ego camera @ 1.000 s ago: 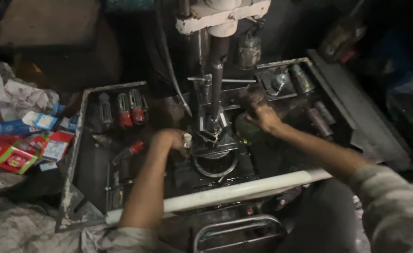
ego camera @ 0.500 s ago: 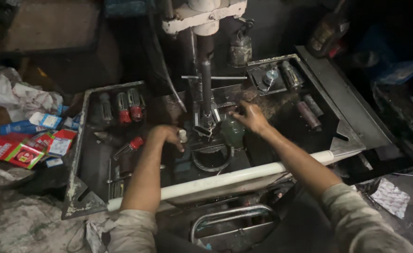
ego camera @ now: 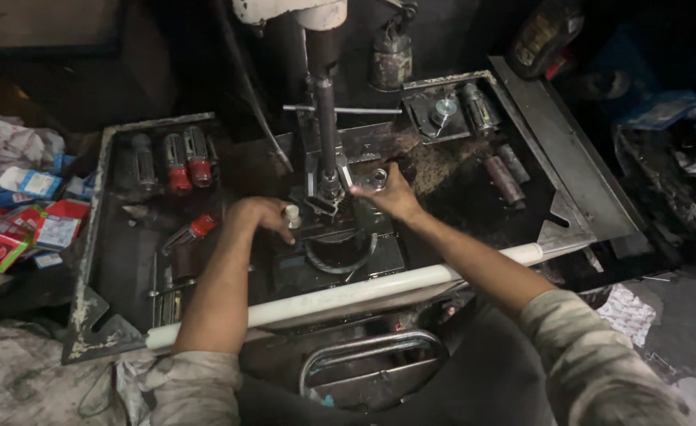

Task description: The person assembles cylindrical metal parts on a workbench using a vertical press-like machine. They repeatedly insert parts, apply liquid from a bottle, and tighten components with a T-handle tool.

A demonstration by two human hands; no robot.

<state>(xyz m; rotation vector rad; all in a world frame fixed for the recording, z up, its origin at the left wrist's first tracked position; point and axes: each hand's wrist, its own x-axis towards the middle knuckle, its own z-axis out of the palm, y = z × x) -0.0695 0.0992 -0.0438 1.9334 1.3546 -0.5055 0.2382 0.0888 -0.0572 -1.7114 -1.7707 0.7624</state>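
Right hand on metal ring (shiny)

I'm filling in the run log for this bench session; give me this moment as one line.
left hand: grip on small pale knob | right hand: fingers on metal ring part | both beside vertical spindle | white pipe across front

Dim workshop light falls from above onto the middle of the oily metal surface, while the corners and upper background sink into near-black shadow. A white tube along the near edge and the red-capped cylinders catch the brightest highlights; small glints show on steel parts near the central shaft. Fine detail is soft and grainy, and straight edges bow slightly toward the borders.
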